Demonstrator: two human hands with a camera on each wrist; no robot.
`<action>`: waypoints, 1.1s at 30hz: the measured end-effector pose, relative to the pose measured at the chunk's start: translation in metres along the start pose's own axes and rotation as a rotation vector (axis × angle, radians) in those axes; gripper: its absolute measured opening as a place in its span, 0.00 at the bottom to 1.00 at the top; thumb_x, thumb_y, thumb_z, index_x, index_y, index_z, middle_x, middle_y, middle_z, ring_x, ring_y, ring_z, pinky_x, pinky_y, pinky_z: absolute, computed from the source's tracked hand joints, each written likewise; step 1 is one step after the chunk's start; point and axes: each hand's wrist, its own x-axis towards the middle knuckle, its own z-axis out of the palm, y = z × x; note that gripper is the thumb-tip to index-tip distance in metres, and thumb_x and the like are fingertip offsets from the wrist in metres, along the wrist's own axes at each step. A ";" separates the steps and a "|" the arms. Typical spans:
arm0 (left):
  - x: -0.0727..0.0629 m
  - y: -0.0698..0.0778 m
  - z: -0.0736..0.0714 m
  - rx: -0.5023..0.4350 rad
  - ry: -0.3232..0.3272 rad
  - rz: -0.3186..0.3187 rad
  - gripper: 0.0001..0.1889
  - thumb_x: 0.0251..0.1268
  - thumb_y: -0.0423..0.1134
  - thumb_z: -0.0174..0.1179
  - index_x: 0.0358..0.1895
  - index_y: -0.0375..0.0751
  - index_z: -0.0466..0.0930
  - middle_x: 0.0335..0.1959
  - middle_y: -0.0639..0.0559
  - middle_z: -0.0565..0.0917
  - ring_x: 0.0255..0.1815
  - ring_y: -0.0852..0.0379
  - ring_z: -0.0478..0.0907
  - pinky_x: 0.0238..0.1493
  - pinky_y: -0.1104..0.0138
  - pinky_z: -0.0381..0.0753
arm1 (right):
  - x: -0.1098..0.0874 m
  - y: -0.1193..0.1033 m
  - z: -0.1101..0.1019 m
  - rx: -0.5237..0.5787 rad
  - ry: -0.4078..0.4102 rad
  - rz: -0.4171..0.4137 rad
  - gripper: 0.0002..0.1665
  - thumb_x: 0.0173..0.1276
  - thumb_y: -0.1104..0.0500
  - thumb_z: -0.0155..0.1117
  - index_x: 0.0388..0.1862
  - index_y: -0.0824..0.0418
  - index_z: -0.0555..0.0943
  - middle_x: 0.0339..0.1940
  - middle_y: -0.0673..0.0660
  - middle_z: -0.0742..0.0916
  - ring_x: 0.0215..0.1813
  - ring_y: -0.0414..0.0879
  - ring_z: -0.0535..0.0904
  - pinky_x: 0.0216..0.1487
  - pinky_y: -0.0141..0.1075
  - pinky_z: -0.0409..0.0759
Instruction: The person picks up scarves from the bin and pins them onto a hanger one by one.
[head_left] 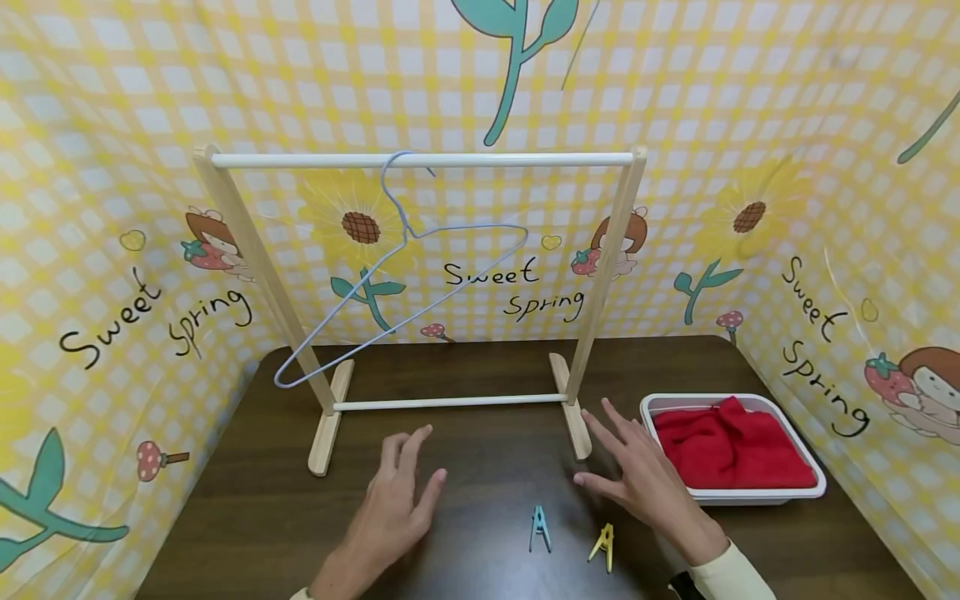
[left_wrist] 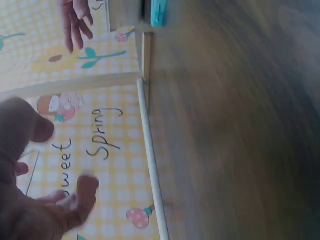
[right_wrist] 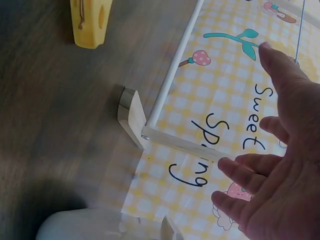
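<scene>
Ideally, steady the slanting wire hanger (head_left: 392, 331) from both sides against swinging; the left hand (head_left: 393, 500) and right hand (head_left: 639, 471) hover apart, both holding nothing.

From the head, facing forward and down over bench (head_left: 480, 517); from each wrist, nearer, turned sideways, sharing rack (head_left: 517, 160).

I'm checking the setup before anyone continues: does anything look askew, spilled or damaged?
The pale-blue thin wire hanger looks askew on the round white top rail: it slants, its left end appearing much lower than its right in the head view. Nothing looks spilled or damaged.
</scene>
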 end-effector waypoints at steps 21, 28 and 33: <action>0.021 0.053 0.029 -0.066 -0.073 -0.247 0.12 0.72 0.30 0.53 0.48 0.52 0.78 0.40 0.61 0.85 0.42 0.62 0.84 0.36 0.64 0.80 | -0.010 0.005 0.000 -0.055 0.224 -0.005 0.44 0.48 0.51 0.85 0.66 0.57 0.80 0.65 0.63 0.83 0.59 0.62 0.82 0.50 0.55 0.83; 0.032 0.065 0.040 -0.362 -0.157 -0.257 0.09 0.78 0.31 0.50 0.55 0.40 0.74 0.45 0.50 0.80 0.46 0.57 0.79 0.47 0.65 0.81 | -0.013 0.007 0.001 -0.066 0.263 0.002 0.43 0.48 0.51 0.84 0.65 0.58 0.81 0.64 0.62 0.84 0.57 0.60 0.83 0.47 0.52 0.82; 0.039 0.072 0.048 -0.430 -0.197 -0.276 0.10 0.78 0.33 0.50 0.57 0.40 0.71 0.43 0.49 0.79 0.42 0.58 0.79 0.42 0.68 0.80 | -0.015 0.012 0.001 -0.067 0.304 -0.005 0.42 0.48 0.51 0.84 0.64 0.60 0.82 0.62 0.63 0.85 0.54 0.60 0.83 0.46 0.50 0.80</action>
